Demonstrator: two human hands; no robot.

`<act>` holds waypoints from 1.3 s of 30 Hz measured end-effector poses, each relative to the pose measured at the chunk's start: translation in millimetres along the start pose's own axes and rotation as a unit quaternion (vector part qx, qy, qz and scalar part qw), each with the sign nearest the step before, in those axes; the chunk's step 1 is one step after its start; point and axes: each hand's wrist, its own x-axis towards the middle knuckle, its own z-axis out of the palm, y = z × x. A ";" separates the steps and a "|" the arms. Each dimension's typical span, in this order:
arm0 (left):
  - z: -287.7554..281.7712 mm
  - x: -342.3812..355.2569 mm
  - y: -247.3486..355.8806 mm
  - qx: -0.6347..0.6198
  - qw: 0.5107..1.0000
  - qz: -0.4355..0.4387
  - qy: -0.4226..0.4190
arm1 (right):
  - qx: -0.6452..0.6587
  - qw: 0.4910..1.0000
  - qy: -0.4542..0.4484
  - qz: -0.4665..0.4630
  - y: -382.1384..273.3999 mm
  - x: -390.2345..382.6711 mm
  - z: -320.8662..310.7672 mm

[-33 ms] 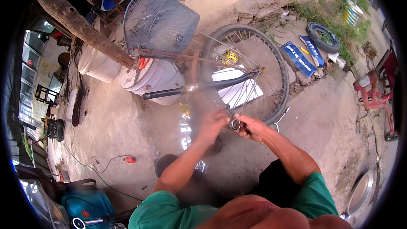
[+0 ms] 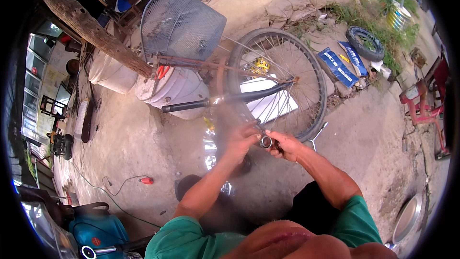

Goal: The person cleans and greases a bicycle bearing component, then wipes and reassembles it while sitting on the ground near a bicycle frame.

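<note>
Just below the rim of a spoked bicycle wheel (image 2: 318, 110), my two hands are close together. A small ring-shaped metal part (image 2: 266, 141) with a round hole sits between them. My left hand (image 2: 243, 142) is closed at its left side, the fingers bent around a dark piece joined to or lying against the ring; which, I cannot tell. My right hand (image 2: 286, 145) pinches the ring from the right with thumb and fingers. A black bicycle tube (image 2: 244, 96) lies across the wheel. Lens blur partly hides the left fingertips.
A wire basket (image 2: 179, 21) and a white bucket (image 2: 175, 88) stand beyond my left hand. Near the wheel's lower right lies a multi-armed metal wrench (image 2: 319, 135). Blue cardboard (image 2: 338, 67) and a small tyre (image 2: 365, 42) lie far right; a metal basin (image 2: 408, 218) is near right.
</note>
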 end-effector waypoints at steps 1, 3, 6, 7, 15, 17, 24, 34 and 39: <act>-0.3 -1.0 5.8 -0.003 1.000 -0.017 -0.006 | -0.008 1.000 0.003 0.000 -0.3 0.4 1.9; 0.9 -5.1 18.3 -0.002 0.998 -0.054 -0.019 | -0.014 1.000 -0.001 0.004 5.9 0.8 3.0; -1.9 -4.6 0.3 0.023 0.998 -0.054 -0.031 | 0.004 0.999 -0.036 0.009 7.1 5.2 1.9; -3.9 -4.4 -5.8 0.035 0.998 -0.023 -0.042 | 0.023 0.998 -0.048 0.018 8.3 5.6 -0.6; -6.3 -5.3 -23.9 -0.097 0.992 0.078 -0.021 | 0.061 0.996 -0.060 0.004 13.1 15.2 -11.6; -3.3 -6.8 -22.4 -0.176 0.984 -0.003 0.016 | 0.062 0.997 -0.046 -0.012 13.3 16.7 -13.1; 6.4 -5.2 24.7 -0.182 0.976 -0.098 0.073 | 0.026 0.996 -0.056 -0.060 -1.3 0.2 -1.6; 11.5 -14.4 24.0 0.140 0.989 0.034 0.019 | 0.105 0.992 -0.027 -0.063 -10.8 -4.1 -5.3; 15.6 -5.7 -10.4 0.147 0.982 0.115 -0.004 | 0.104 0.993 -0.011 -0.055 -13.1 -6.5 -5.3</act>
